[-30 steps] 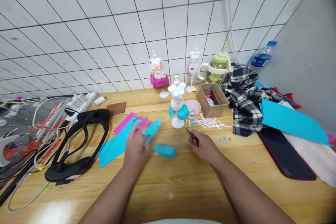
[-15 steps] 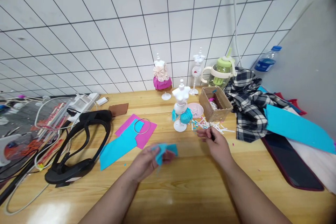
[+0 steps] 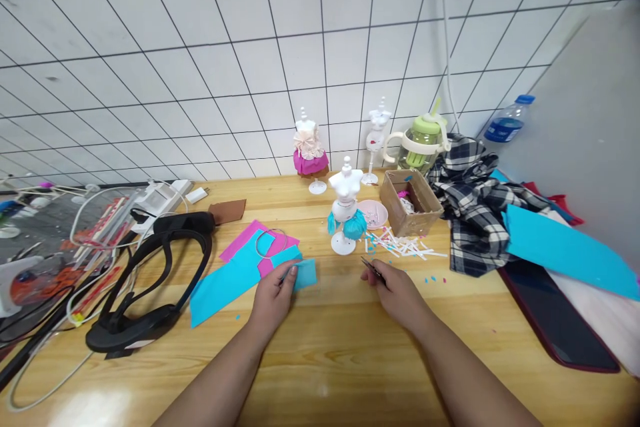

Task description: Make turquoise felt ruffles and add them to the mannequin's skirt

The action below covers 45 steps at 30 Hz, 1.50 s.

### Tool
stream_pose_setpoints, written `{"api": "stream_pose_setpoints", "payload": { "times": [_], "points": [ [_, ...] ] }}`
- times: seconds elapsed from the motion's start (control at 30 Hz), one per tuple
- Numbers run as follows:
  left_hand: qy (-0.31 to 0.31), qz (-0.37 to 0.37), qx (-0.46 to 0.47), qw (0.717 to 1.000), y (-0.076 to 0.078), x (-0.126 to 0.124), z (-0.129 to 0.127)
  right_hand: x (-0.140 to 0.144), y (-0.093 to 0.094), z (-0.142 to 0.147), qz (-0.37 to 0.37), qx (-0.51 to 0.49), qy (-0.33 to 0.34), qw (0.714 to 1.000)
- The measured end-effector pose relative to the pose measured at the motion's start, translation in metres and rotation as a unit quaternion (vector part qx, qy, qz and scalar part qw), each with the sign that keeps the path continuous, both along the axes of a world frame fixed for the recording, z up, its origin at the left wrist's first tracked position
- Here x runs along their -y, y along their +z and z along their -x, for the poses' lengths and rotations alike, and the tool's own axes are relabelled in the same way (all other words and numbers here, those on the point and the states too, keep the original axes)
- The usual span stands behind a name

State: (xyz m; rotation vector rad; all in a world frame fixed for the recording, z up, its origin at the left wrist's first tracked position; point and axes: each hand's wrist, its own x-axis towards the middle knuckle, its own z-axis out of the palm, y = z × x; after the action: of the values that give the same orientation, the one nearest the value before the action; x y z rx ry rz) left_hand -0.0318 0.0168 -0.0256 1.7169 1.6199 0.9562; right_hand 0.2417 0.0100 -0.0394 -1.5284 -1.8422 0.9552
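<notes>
My left hand point(image 3: 274, 293) is closed, thumb on top, pinching a small piece of blue crepe paper point(image 3: 306, 273) that sticks out to the right above the table. My right hand point(image 3: 397, 288) grips dark, slim tweezers point(image 3: 374, 269), their tip pointing up and left, apart from the paper. Between and beyond the hands stands a small white dress-form mannequin point(image 3: 346, 188) on a round base, with puffed blue paper point(image 3: 354, 225) around its hips. Larger blue paper point(image 3: 225, 287) and pink paper point(image 3: 245, 239) lie left of my left hand, a thin metal ring point(image 3: 271, 255) on them.
Two more mannequins, one dressed point(image 3: 310, 147) and one bare point(image 3: 376, 140), stand near the wall. Paper strips point(image 3: 403, 243), a pink dish point(image 3: 374, 215) and a cardboard box point(image 3: 413, 213) lie to the right. A black headset frame point(image 3: 150, 280) sits left; plaid cloth point(image 3: 475, 213) lies right.
My left hand has moved slightly left and now holds the blue paper flat rather than crumpled. My right hand has moved left and lower, its tweezers now pointing toward the left hand's side.
</notes>
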Motion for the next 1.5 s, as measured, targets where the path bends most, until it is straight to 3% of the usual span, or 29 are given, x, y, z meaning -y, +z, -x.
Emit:
{"api": "stream_pose_setpoints", "payload": {
  "times": [0.1, 0.23, 0.33, 0.4, 0.47, 0.57, 0.67, 0.8, 0.93, 1.1, 1.17, 1.27, 1.37, 1.5],
  "points": [
    [-0.027, -0.001, -0.005, 1.000, 0.007, 0.012, -0.010, 0.000, 0.005, -0.002, -0.003, 0.073, -0.046, 0.996],
    [-0.130, 0.030, -0.034, 0.990, 0.006, 0.028, -0.032, 0.001, 0.012, -0.005, -0.011, 0.170, -0.101, 0.980],
    [-0.130, 0.019, -0.056, 0.990, -0.003, 0.030, -0.044, 0.002, 0.013, -0.005, -0.030, 0.195, -0.098, 0.975],
    [-0.116, -0.039, -0.079, 0.989, -0.007, 0.024, -0.043, 0.002, 0.011, -0.004, -0.043, 0.199, -0.087, 0.975],
    [-0.117, -0.120, -0.131, 0.977, -0.005, 0.013, -0.030, 0.002, 0.008, -0.005, -0.063, 0.204, -0.085, 0.973],
    [-0.082, -0.160, -0.231, 0.956, 0.010, -0.007, 0.009, 0.000, 0.003, -0.007, -0.106, 0.197, -0.080, 0.971],
    [-0.028, -0.097, -0.370, 0.923, 0.022, -0.026, 0.055, -0.001, 0.003, -0.007, -0.147, 0.138, -0.059, 0.978],
    [-0.051, -0.045, -0.438, 0.896, 0.022, -0.042, 0.089, 0.002, 0.006, 0.005, -0.191, 0.031, 0.000, 0.981],
    [-0.095, -0.066, -0.434, 0.893, 0.020, -0.053, 0.088, 0.008, 0.007, 0.024, -0.195, 0.032, 0.122, 0.973],
    [-0.176, -0.044, -0.368, 0.912, 0.027, -0.064, 0.084, 0.007, 0.000, 0.035, -0.163, 0.076, 0.088, 0.980],
    [-0.145, -0.023, -0.316, 0.937, 0.028, -0.066, 0.086, 0.006, -0.002, 0.036, -0.164, 0.079, 0.073, 0.981],
    [-0.026, 0.007, -0.224, 0.974, 0.031, -0.063, 0.087, 0.006, -0.004, 0.036, -0.172, 0.100, 0.058, 0.978],
    [0.067, -0.042, -0.124, 0.989, 0.039, -0.045, 0.076, 0.008, 0.000, 0.036, -0.199, 0.091, 0.029, 0.975],
    [0.051, -0.146, -0.104, 0.982, 0.055, 0.000, 0.037, 0.021, 0.030, 0.041, -0.256, 0.023, 0.008, 0.966]
  ]
}}
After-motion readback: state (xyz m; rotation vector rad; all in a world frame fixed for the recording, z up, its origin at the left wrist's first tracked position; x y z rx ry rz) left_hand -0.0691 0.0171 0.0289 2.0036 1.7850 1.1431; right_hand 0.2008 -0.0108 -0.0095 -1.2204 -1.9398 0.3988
